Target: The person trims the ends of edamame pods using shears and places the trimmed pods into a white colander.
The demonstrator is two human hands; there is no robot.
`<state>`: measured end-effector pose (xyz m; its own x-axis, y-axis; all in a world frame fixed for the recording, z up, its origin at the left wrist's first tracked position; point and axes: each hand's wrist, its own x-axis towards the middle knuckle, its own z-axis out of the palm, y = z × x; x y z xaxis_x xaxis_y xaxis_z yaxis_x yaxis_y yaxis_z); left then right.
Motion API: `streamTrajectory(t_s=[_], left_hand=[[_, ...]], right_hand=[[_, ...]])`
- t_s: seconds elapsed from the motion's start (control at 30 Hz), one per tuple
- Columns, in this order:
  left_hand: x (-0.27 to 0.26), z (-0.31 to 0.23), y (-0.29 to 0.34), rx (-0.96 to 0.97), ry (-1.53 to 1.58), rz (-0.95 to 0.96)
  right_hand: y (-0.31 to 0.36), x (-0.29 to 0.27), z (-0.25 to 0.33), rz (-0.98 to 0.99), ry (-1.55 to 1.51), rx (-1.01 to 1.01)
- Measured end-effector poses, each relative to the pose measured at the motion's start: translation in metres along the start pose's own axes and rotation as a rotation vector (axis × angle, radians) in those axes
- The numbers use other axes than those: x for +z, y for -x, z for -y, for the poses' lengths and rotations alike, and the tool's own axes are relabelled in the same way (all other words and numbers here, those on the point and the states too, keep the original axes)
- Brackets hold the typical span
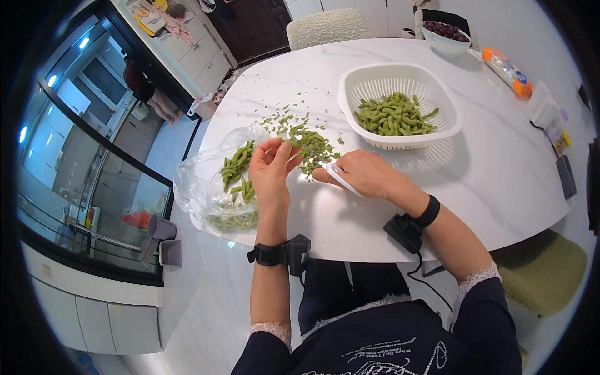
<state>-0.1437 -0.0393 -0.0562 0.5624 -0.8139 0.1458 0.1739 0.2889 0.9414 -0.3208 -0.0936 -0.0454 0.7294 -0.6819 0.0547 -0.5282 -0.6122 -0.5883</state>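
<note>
My left hand pinches a green edamame pod between thumb and fingers. In my right hand is a pair of scissors with white handles, its blades pointing at the pod. Small green trimmings lie scattered on the table beneath and beyond both hands. Left of my left hand, a clear plastic bag lies spread out with more edamame pods in it. Beyond my right hand stands a white slotted colander, part filled with pods.
The white marbled table has a rounded edge. A bowl of grapes, an orange and white packet and a dark flat object sit along its far right. Chairs stand around it. Another person stands in the room at left.
</note>
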Motion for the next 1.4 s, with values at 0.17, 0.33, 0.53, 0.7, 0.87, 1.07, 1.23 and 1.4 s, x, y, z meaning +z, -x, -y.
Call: streamTrajectory(t_s=[0.17,0.33,0.53,0.7,0.87,1.07,1.23,1.4], left_hand=[[-0.001,0.0,-0.001,-0.001,-0.033,0.038],[-0.012,-0.002,-0.001,-0.035,-0.008,0.092],[-0.012,-0.002,0.001,-0.035,0.002,0.099],[-0.011,-0.002,0.0,-0.091,-0.056,0.108],[-0.011,-0.004,-0.002,-0.101,-0.075,0.124],[-0.01,0.0,-0.005,-0.041,-0.001,0.076],[-0.019,0.006,-0.006,-0.032,-0.008,0.131],[-0.01,0.003,-0.003,-0.034,0.002,0.124]], right_hand=[[-0.001,0.002,-0.003,-0.008,0.032,0.011],[-0.001,-0.001,0.001,0.036,0.029,0.048],[0.001,-0.002,0.005,0.044,0.039,0.036],[0.001,-0.005,0.004,0.062,0.001,0.044],[0.003,-0.006,0.004,0.034,-0.009,0.045],[0.0,-0.005,0.004,0.031,-0.007,0.056],[-0.003,0.0,0.003,0.024,-0.02,0.072],[0.0,-0.002,0.007,0.024,0.053,0.039]])
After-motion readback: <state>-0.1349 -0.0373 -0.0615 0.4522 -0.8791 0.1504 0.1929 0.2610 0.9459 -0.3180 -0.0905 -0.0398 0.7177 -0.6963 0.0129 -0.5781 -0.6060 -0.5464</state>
